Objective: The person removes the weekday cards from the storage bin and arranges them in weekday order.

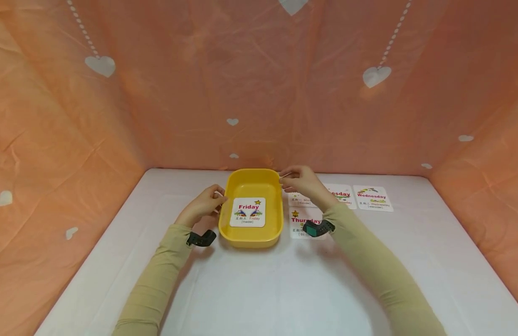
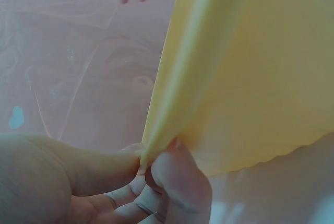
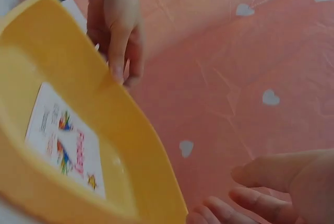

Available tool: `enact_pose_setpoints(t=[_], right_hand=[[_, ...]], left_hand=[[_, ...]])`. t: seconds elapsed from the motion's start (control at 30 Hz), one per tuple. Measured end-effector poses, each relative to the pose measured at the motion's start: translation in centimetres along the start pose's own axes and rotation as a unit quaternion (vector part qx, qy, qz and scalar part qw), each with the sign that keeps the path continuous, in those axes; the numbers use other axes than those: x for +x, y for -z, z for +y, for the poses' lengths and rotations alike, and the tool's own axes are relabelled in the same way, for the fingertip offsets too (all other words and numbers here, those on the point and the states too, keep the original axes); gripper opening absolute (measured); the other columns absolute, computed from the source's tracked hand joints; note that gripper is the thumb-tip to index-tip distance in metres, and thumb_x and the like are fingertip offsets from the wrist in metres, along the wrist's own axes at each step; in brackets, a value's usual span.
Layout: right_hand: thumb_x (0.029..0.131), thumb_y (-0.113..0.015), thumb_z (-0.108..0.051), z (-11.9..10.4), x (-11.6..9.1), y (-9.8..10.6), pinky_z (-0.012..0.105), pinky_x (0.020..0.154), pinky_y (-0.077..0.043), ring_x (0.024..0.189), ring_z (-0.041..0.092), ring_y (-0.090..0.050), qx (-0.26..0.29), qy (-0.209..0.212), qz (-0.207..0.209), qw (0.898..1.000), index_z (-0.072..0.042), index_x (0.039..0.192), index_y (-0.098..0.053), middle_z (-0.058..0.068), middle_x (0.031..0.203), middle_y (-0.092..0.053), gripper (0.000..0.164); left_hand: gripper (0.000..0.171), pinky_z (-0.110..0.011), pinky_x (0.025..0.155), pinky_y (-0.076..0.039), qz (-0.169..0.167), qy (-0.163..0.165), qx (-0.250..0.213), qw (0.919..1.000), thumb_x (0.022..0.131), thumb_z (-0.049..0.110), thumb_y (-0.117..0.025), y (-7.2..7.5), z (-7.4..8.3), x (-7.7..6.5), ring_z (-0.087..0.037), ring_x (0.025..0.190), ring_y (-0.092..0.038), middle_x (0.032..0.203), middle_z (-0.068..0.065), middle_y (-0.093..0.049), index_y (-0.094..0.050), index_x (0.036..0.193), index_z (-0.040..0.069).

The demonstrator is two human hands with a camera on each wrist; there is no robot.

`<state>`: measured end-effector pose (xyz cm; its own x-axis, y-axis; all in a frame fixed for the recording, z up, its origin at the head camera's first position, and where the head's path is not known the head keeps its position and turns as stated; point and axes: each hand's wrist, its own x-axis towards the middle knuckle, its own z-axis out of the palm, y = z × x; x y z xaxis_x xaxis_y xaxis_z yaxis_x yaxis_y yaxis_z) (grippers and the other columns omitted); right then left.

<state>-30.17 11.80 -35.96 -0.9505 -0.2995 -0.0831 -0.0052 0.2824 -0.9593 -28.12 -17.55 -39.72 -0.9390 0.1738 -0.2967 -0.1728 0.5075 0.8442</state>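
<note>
A yellow plastic tray (image 1: 250, 243) stands on the white table, with a white "Friday" card (image 1: 248, 213) lying face up inside it. On the tray's left side, my left hand (image 1: 203, 204) pinches the rim between thumb and finger; the left wrist view shows this grip up close. My right hand (image 1: 307, 183) is beside the far right corner of the tray, its fingers loosely extended towards the rim. In the right wrist view the fingertips are close to the rim, and whether they touch it I cannot tell.
Right of the tray lie a "Thursday" card (image 1: 300, 232), a partly hidden Monday card (image 1: 300, 200), another partly covered card (image 1: 344, 193) and a "Wednesday" card (image 1: 373, 198). An orange curtain (image 1: 259, 93) with white hearts encloses the table's back and sides.
</note>
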Motion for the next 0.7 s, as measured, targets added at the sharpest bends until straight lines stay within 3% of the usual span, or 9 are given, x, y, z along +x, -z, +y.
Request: enact_pose_setpoints(t=[0.3, 0.47, 0.7], right_hand=[[0.094, -0.062, -0.016, -1.2, 0.7, -2.4, 0.043, 0.090, -0.048, 0.101, 0.035, -0.062, 0.023, -0.028, -0.040, 0.999, 0.004, 0.125, -0.055, 0.021, 0.114, -0.061, 0.038], [0.095, -0.059, -0.017, -1.3, 1.2, -3.6, 0.045, 0.094, -0.045, 0.109, 0.040, -0.058, 0.026, -0.045, -0.065, 0.997, 0.005, 0.128, -0.050, 0.026, 0.119, -0.058, 0.040], [0.095, -0.059, -0.020, -1.0, 1.9, -4.7, 0.044, 0.095, -0.045, 0.112, 0.041, -0.055, 0.037, -0.065, -0.071, 0.995, 0.006, 0.127, -0.048, 0.027, 0.123, -0.055, 0.042]], left_hand=[[0.024, -0.032, 0.061, -0.052, -0.002, 0.000, -0.002, 1.0000, 0.101, 0.013, -0.047, 0.1, 0.0, 0.0, -0.021, 0.072, -0.058, 0.093, -0.018, -0.055, -0.041, 0.120, 0.000], [0.024, -0.032, 0.062, -0.051, 0.000, 0.004, 0.002, 1.0000, 0.101, 0.014, -0.048, 0.0, 0.0, -0.1, -0.021, 0.072, -0.057, 0.090, -0.015, -0.055, -0.042, 0.119, 0.000], [0.024, -0.033, 0.061, -0.053, -0.003, -0.009, -0.008, 0.9999, 0.101, 0.012, -0.047, 0.1, -0.1, 0.0, -0.020, 0.069, -0.058, 0.089, -0.015, -0.055, -0.041, 0.119, -0.002]])
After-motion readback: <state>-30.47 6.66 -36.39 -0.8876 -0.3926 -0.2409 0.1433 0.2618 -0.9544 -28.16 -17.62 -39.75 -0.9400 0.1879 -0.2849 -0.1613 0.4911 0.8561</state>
